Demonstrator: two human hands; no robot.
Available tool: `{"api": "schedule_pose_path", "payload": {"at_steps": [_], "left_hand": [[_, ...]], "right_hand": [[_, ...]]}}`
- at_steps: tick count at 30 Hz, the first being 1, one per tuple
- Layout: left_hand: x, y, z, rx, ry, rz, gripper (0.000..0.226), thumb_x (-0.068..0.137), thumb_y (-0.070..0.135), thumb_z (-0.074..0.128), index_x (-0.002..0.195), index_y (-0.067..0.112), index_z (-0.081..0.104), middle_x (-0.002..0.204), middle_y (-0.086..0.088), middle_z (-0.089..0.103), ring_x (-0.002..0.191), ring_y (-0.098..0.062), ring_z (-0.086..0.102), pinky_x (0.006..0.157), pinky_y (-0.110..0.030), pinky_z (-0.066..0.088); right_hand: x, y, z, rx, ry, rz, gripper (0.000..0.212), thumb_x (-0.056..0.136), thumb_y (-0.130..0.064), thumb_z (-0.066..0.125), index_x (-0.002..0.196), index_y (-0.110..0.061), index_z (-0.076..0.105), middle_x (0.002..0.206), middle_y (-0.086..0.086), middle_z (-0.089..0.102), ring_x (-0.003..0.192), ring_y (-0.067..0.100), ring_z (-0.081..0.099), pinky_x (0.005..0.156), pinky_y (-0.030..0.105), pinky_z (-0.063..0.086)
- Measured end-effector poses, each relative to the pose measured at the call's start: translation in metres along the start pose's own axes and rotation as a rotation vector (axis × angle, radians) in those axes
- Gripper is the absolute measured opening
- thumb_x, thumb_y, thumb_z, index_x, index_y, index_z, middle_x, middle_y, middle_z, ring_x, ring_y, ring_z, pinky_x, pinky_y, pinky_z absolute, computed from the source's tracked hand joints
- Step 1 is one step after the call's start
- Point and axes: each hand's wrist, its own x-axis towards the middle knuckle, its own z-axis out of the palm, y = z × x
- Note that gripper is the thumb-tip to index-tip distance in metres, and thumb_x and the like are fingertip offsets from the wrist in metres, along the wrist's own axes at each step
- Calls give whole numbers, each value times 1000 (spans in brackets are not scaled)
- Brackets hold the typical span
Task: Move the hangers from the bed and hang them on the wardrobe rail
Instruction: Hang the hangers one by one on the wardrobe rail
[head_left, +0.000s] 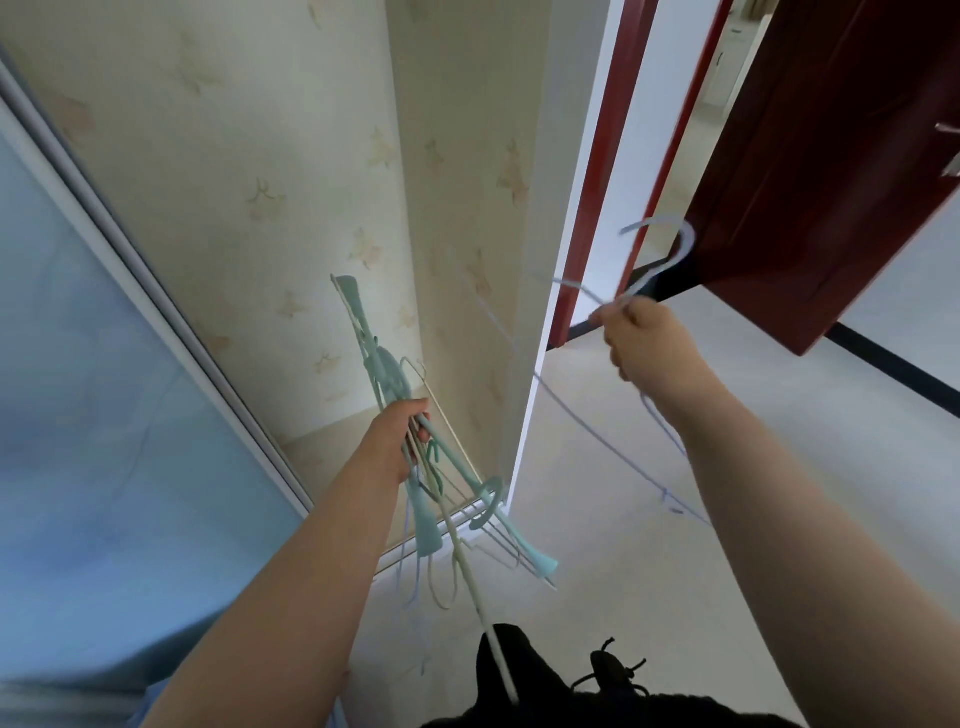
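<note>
1. We see our left hand (397, 441) held out in front, fingers curled tight round a bunch of hangers (415, 467), mostly mint-green plastic ones with a few thin pale ones mixed in
2. The bunch hangs at a slant, some ends pointing up toward the wallpapered wall (234, 182) and the wider ends fanning down toward the floor (649, 571)
3. Our right hand (641, 338) is raised higher and to the right, pinching a single pale blue hanger (665, 260) just below its hook (the hook curves up in front of the dark red door (831, 182))
4. The thin body of that hanger trails down behind our right forearm, blurred
5. A blue-tinted sliding panel (78, 389) fills the left side
</note>
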Motion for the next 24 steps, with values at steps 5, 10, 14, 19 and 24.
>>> {"api": "schedule_pose_path", "payload": {"at_steps": [5,10,14,19,24], "left_hand": [[-16,7,0,-40,-58,14,24,90,15,59,68,10,52,51,2,51,34,-6,41,40,-19,36],[-35,18,14,-212,-149,-8,9,92,9,53,84,11,50,78,-9,72,34,-8,43,41,-18,39],[-40,26,13,-218,-212,6,5,92,10,52,94,11,56,86,-11,72,34,-9,46,39,-17,40],[-38,28,12,-216,-161,-15,7,91,10,53,87,8,59,81,-8,59,33,-7,45,36,-17,40],[-26,33,11,-153,-85,-20,6,90,9,53,92,10,59,74,-4,64,34,-5,44,36,-16,38]], "right_hand": [[0,18,47,81,-294,116,21,99,-16,43,115,-20,57,68,4,50,47,15,46,47,25,47],[-7,16,107,-107,-414,75,37,103,-18,30,136,-16,45,74,0,48,57,9,40,50,19,35],[-9,12,131,-307,-551,-33,51,102,-14,29,151,-26,19,127,21,52,78,29,60,61,30,53],[0,3,129,-336,-755,84,56,103,-35,29,148,-46,-3,98,20,54,49,25,56,41,32,54],[14,9,127,-446,-890,53,60,99,-52,27,145,-51,-11,76,9,49,52,21,58,54,34,58]]}}
